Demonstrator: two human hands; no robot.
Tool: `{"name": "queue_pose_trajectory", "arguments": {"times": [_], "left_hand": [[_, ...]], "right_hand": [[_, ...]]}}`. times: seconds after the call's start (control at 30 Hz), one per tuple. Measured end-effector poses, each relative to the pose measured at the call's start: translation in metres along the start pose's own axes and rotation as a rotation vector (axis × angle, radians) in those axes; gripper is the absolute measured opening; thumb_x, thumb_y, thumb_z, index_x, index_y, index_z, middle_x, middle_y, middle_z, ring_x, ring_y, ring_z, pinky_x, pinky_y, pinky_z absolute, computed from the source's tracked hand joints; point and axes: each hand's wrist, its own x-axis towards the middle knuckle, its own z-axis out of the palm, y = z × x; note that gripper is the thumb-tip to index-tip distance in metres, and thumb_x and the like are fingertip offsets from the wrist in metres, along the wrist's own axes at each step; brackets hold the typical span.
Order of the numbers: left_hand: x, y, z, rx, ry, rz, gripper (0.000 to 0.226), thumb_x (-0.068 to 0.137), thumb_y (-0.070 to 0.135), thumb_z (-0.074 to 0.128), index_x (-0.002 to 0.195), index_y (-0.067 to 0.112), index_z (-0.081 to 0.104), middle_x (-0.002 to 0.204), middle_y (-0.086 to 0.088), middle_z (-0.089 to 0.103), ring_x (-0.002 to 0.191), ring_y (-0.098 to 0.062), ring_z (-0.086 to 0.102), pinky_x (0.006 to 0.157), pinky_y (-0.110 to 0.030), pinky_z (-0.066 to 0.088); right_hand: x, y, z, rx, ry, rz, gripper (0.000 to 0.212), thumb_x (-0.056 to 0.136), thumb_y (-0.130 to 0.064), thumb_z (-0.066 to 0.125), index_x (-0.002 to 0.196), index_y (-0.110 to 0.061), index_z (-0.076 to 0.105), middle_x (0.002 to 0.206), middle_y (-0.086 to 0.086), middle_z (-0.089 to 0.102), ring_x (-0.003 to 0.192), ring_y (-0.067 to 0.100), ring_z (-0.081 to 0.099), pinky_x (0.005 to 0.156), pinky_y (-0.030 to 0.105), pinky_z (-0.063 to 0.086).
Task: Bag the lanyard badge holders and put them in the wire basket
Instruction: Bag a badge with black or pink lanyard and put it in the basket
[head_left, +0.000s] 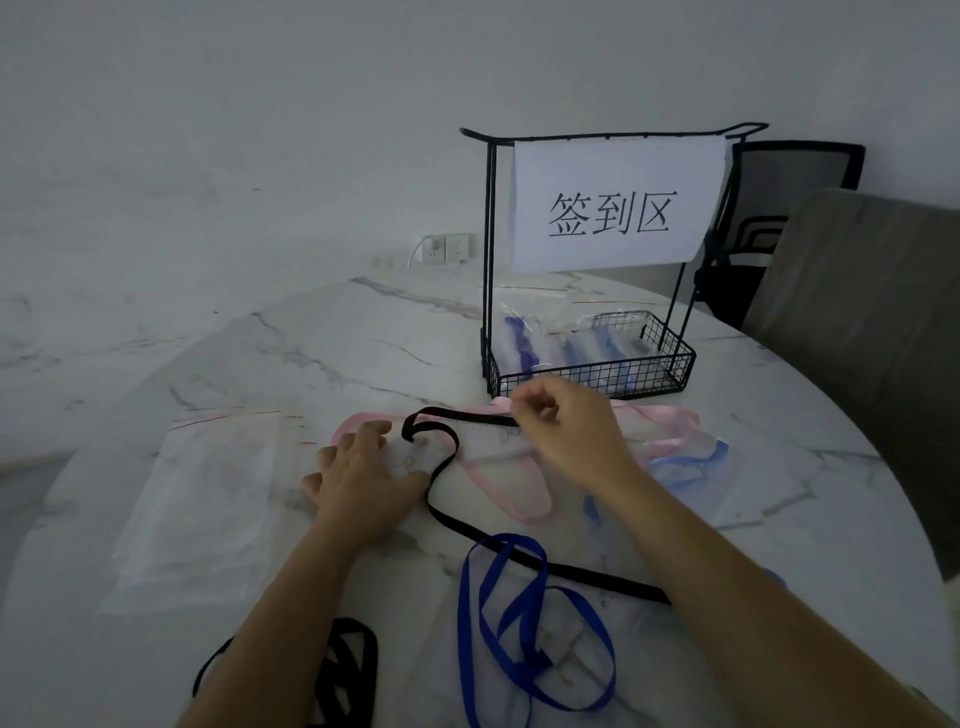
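My left hand (363, 480) lies flat on a clear badge holder, pressing down where a black lanyard (447, 457) loops over it. My right hand (566, 421) pinches the same black lanyard near its far end, just in front of the wire basket (670, 379). The basket holds several bagged holders with blue lanyards. A pink lanyard (519, 499) lies under my hands. A blue lanyard (524, 644) with a clear holder lies near the table's front edge. A stack of clear zip bags (208, 509) sits to the left.
A second black lanyard (343, 670) lies at the front left. Another blue lanyard in a bag (691, 462) lies to the right. A white paper sign (613, 208) hangs on the basket's frame. Chairs (857, 312) stand beyond the round marble table (322, 338).
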Motion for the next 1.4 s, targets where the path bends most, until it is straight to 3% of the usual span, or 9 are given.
{"name": "queue_pose_trajectory", "arguments": {"times": [0.2, 0.37, 0.53, 0.63, 0.8, 0.97, 1.1, 1.23, 1.4], "left_hand": [[-0.004, -0.003, -0.009, -0.150, 0.034, 0.053, 0.075, 0.071, 0.033, 0.085, 0.135, 0.030, 0.047, 0.116, 0.003, 0.058, 0.111, -0.023, 0.053, 0.101, -0.051, 0.043], [-0.006, 0.004, -0.015, -0.312, 0.116, 0.213, 0.043, 0.071, 0.023, 0.086, 0.110, 0.030, 0.070, 0.087, 0.019, 0.067, 0.074, 0.001, 0.061, 0.055, -0.007, 0.046], [-0.007, 0.005, -0.025, -0.767, 0.077, 0.153, 0.031, 0.072, 0.016, 0.084, 0.097, 0.033, 0.075, 0.087, 0.009, 0.076, 0.079, -0.004, 0.069, 0.067, -0.012, 0.053], [-0.011, 0.011, -0.027, -0.862, -0.017, 0.208, 0.030, 0.073, 0.019, 0.080, 0.104, 0.021, 0.077, 0.093, -0.004, 0.077, 0.091, -0.019, 0.072, 0.078, -0.023, 0.057], [-0.016, 0.018, -0.024, -0.826, -0.033, 0.269, 0.026, 0.071, 0.028, 0.078, 0.096, 0.022, 0.079, 0.092, -0.006, 0.077, 0.092, -0.030, 0.069, 0.080, -0.027, 0.059], [-0.019, 0.022, -0.020, -0.823, 0.010, 0.267, 0.019, 0.080, 0.030, 0.074, 0.093, 0.016, 0.075, 0.088, -0.007, 0.075, 0.087, -0.033, 0.069, 0.080, -0.042, 0.058], [-0.015, 0.021, -0.011, -0.885, 0.128, 0.106, 0.022, 0.094, 0.030, 0.064, 0.092, 0.007, 0.065, 0.081, -0.006, 0.068, 0.076, -0.026, 0.061, 0.069, -0.036, 0.055], [-0.012, 0.019, -0.010, -1.083, 0.099, -0.134, 0.032, 0.100, 0.034, 0.053, 0.094, 0.002, 0.057, 0.078, -0.007, 0.063, 0.074, -0.026, 0.060, 0.057, -0.032, 0.053], [-0.016, 0.024, -0.013, -1.580, -0.227, -0.173, 0.043, 0.103, 0.029, 0.039, 0.131, -0.001, 0.053, 0.126, -0.023, 0.063, 0.113, -0.038, 0.063, 0.082, -0.044, 0.060]], "right_hand": [[-0.025, 0.018, 0.010, -0.015, 0.019, -0.005, 0.015, 0.091, -0.028, 0.067, 0.106, -0.028, 0.070, 0.082, -0.022, 0.062, 0.078, -0.013, 0.058, 0.064, 0.003, 0.044], [-0.022, 0.022, 0.008, 0.017, 0.035, 0.005, 0.019, 0.091, -0.025, 0.067, 0.109, -0.027, 0.069, 0.084, -0.022, 0.062, 0.082, -0.013, 0.058, 0.065, 0.003, 0.043], [-0.021, 0.024, 0.010, 0.099, -0.064, -0.022, 0.055, 0.086, -0.014, 0.063, 0.137, -0.030, 0.049, 0.127, -0.011, 0.050, 0.104, -0.004, 0.053, 0.076, 0.007, 0.044], [-0.026, 0.020, 0.010, 0.143, -0.149, -0.125, 0.069, 0.078, -0.027, 0.059, 0.144, -0.033, 0.038, 0.145, -0.008, 0.037, 0.130, 0.005, 0.040, 0.096, 0.006, 0.036], [-0.032, 0.016, 0.010, 0.102, -0.251, -0.250, 0.070, 0.082, -0.044, 0.052, 0.147, -0.047, 0.026, 0.155, -0.016, 0.026, 0.146, 0.007, 0.019, 0.117, 0.038, 0.022], [-0.030, 0.015, 0.016, -0.044, -0.161, -0.312, 0.040, 0.090, -0.052, 0.057, 0.121, -0.026, 0.058, 0.130, -0.011, 0.051, 0.127, 0.008, 0.041, 0.109, 0.034, 0.034], [-0.029, 0.009, 0.013, 0.012, -0.142, -0.306, 0.026, 0.100, -0.038, 0.045, 0.089, -0.021, 0.061, 0.084, -0.009, 0.061, 0.082, 0.008, 0.053, 0.074, 0.031, 0.044], [-0.033, 0.000, 0.009, 0.108, -0.191, -0.240, 0.019, 0.101, -0.041, 0.041, 0.094, -0.032, 0.055, 0.075, -0.010, 0.063, 0.068, 0.005, 0.059, 0.058, 0.021, 0.047], [-0.033, -0.007, 0.008, 0.016, -0.151, -0.344, 0.025, 0.104, -0.041, 0.042, 0.107, -0.024, 0.060, 0.071, -0.013, 0.055, 0.062, 0.005, 0.053, 0.054, 0.016, 0.039]]}}
